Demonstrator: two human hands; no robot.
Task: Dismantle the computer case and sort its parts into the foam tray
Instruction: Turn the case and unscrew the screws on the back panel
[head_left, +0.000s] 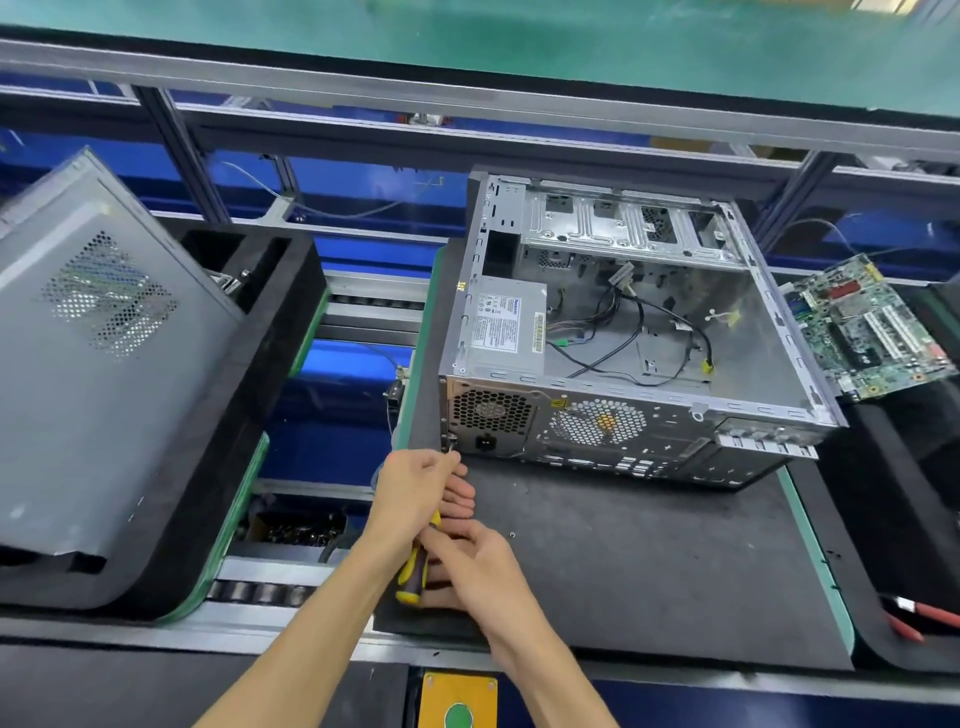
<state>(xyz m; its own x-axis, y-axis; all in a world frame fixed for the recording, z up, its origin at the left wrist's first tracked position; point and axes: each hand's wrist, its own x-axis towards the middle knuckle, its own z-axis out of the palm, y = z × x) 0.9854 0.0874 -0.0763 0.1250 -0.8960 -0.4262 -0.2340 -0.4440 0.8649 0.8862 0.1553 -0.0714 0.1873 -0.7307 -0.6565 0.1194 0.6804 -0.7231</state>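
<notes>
Both hands at lower centre: right hand (467, 564) grips screwdriver (415, 571), left hand (421, 486) pinches its shaft at computer case (623, 332) rear corner. Motherboard (867, 332) already out, frame right; power supply (506, 325), cables remain.

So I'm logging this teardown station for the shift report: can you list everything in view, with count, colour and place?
Open metal computer case: one, silver, on the dark mat, centre right.
Boxy power supply: one, grey with a white label, inside the case's near left corner.
Loose cables: several, mostly black, on the case floor.
Circuit board: one, green, right of the case.
Perforated side panel: one, grey, lying on the black foam tray, left.
Dark work mat: one, under the case.
Small screw: one, on the mat.
Yellow-and-black screwdriver: one, tip at the case's rear left corner.
Left hand: around the shaft.
Right hand: grips the handle.
</notes>
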